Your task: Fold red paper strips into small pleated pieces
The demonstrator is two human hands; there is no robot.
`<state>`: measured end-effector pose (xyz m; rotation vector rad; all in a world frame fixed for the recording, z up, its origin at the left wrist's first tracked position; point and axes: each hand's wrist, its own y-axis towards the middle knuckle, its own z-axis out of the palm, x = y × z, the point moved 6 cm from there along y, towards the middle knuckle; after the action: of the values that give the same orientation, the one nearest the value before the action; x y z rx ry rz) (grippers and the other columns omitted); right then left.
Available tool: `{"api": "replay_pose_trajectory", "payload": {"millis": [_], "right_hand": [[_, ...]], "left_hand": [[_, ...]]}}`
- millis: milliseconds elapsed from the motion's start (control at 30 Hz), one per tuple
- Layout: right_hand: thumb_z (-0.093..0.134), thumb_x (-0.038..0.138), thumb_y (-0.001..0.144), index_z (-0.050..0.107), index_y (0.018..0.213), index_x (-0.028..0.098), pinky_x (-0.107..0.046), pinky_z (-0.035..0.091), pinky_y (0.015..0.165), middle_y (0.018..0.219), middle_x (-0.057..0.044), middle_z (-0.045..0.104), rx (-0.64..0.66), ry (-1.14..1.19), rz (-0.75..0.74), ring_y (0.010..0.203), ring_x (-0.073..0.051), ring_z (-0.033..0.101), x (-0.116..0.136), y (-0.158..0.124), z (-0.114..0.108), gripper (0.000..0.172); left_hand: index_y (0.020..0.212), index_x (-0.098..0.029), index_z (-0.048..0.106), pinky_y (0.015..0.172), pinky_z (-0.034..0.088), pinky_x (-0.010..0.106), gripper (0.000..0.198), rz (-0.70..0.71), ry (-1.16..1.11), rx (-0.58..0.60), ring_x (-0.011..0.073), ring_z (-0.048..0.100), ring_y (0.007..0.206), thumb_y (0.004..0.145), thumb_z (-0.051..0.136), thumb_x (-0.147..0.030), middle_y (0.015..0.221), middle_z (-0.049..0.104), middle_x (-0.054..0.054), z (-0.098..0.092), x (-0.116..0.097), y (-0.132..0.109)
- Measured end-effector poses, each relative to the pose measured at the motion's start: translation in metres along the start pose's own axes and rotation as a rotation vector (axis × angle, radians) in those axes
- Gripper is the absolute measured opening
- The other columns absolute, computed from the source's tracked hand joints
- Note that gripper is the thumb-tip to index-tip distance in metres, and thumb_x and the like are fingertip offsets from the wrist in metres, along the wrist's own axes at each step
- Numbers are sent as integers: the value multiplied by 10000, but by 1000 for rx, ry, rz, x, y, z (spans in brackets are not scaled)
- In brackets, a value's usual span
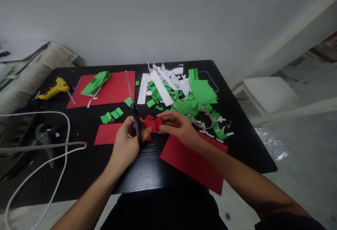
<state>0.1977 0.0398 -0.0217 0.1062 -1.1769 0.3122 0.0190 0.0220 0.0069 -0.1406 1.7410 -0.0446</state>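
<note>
My left hand (128, 139) is closed around the black handles of a pair of scissors (132, 100), whose long blades point away from me toward the back of the black table (147, 166). The thumb of that hand also presses on a small folded red paper piece (153, 123). My right hand (177, 125) pinches the other end of that red piece with its fingertips. A red strip (107, 134) lies just left of my left hand. A larger red sheet (189, 161) lies under my right wrist.
A big red sheet (110, 89) carries a stack of green paper (96, 82). Small green squares (112, 115) lie nearby. A heap of green and white scraps (181, 91), a tape ring (203, 119), a yellow glue gun (54, 88) and a white cable (56, 152) surround them.
</note>
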Motion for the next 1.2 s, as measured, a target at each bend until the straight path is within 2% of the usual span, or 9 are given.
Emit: {"api": "replay_pose_trajectory", "payload": {"millis": [200,400,567,667,767,967,1200], "right_hand": [[909,245,731,798,1023,237,-339,673,872,956,-7,778,64,119,80,896,-156,755,-5,1,3,313],[937,239,704,785,1002,243,-362,673,896,931,2,787,39,154,99,894,-165,768,-6,4,-1,334],[949,233,695,777,1055,270,-348,659,949,961,12,782,-63,253,79,924,-156,757,2,10,-14,401],[949,239,695,784,1061,267,-368,647,992,964,13,779,-97,309,61,943,-160,747,5,13,-19,402],[935,234,713,788,1046,272,-396,635,1024,1023,4,783,-125,328,33,988,-175,742,8,13,-22,366],[931,224,715,798,1027,299,-354,642,999,984,32,768,-134,295,-32,939,-140,734,11,12,-20,347],[936,252,707,798,1042,299,-358,651,966,1015,26,772,-127,242,-48,950,-147,736,10,10,-15,365]], "left_hand": [[898,-184,632,603,433,234,334,-1,11,-31,111,511,633,682,860,-298,768,587,-45,-8,0,6],[882,-185,636,597,424,237,359,10,93,-10,129,518,645,740,847,-437,756,587,-30,-12,-3,5],[809,-195,578,570,419,254,449,7,287,125,158,522,629,880,671,-628,684,566,-11,-31,2,-12],[891,-190,605,599,446,257,447,13,407,272,176,559,701,900,636,-635,782,599,17,-39,9,-30],[834,-197,593,549,394,242,421,-5,514,338,151,501,633,917,623,-608,724,536,-7,-43,17,-45],[718,-205,553,503,352,234,409,52,648,349,130,439,550,905,641,-559,618,489,-37,-34,22,-51],[778,-208,580,516,366,244,334,148,671,309,132,455,546,913,643,-508,635,532,-45,-23,16,-44]]}}
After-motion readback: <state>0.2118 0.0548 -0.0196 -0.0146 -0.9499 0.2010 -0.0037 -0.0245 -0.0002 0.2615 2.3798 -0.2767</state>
